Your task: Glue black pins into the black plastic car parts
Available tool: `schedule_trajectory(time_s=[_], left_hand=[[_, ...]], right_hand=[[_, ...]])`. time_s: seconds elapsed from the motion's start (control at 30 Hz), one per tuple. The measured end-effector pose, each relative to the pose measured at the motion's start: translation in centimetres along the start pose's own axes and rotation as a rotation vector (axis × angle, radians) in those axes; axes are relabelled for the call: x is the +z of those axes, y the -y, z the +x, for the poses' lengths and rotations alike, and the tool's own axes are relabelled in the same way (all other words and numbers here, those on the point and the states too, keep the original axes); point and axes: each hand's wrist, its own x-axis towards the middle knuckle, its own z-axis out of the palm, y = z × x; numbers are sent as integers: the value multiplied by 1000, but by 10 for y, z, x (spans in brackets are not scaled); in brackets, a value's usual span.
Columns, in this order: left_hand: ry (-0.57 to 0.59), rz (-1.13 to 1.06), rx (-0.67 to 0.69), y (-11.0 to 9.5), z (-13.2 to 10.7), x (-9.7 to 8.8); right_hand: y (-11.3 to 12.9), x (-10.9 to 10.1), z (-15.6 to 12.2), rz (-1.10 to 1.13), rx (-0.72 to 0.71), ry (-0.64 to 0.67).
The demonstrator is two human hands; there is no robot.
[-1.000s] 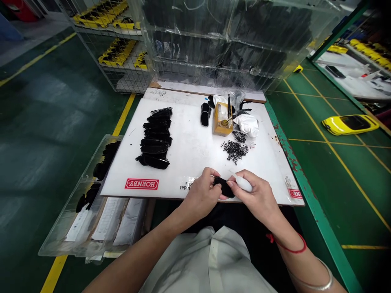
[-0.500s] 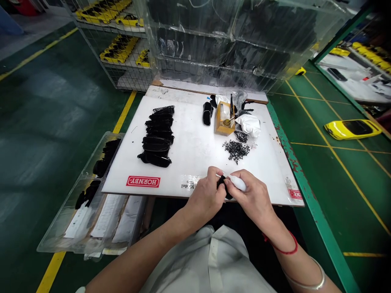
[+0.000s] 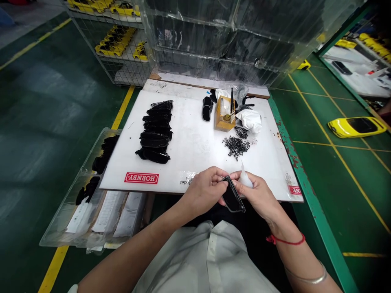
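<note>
My left hand (image 3: 204, 189) is closed on a black car-shaped plastic part (image 3: 232, 197) with a raised rim, tilted over the board's near edge. In my right hand (image 3: 256, 191) is a small white squeeze bottle (image 3: 245, 179), its thin nozzle pointing up and away. The fingertips of that hand are close to the part's upper end; whether they grip it I cannot tell. Beyond the hands lies a heap of small black pieces (image 3: 236, 147). A row of similar black parts (image 3: 155, 132) lies on the left of the white board (image 3: 192, 142).
A yellow box (image 3: 225, 118) holding a bottle and tools stands at the back, beside a white crumpled bag (image 3: 250, 121) and a black part (image 3: 207, 108). Left of the board sits a clear plastic tray (image 3: 50, 232). A yellow model car (image 3: 356, 127) is off to the right.
The black part has turned and dropped lower, so more of it shows. The bottle has swung from lying across toward the part to nozzle up.
</note>
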Motion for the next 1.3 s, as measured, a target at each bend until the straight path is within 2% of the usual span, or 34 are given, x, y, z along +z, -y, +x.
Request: schedule_trajectory(time_s=[0.2, 0.67, 1.03, 1.2, 1.3], left_hand=[[37, -33, -24, -2, -1, 1], [-2, -48, -19, -4, 1, 5], [-52, 30, 58, -2, 2, 4], [-97, 31, 31, 0, 5, 3], [-131, -36, -29, 2, 12, 3]], right_hand=[[-4, -4, 0, -16, -54, 53], [-8, -5, 0, -164, -165, 0], [-4, -1, 0, -195, -142, 49], [-3, -4, -5, -96, -133, -71], [0, -11, -11, -102, -211, -120]])
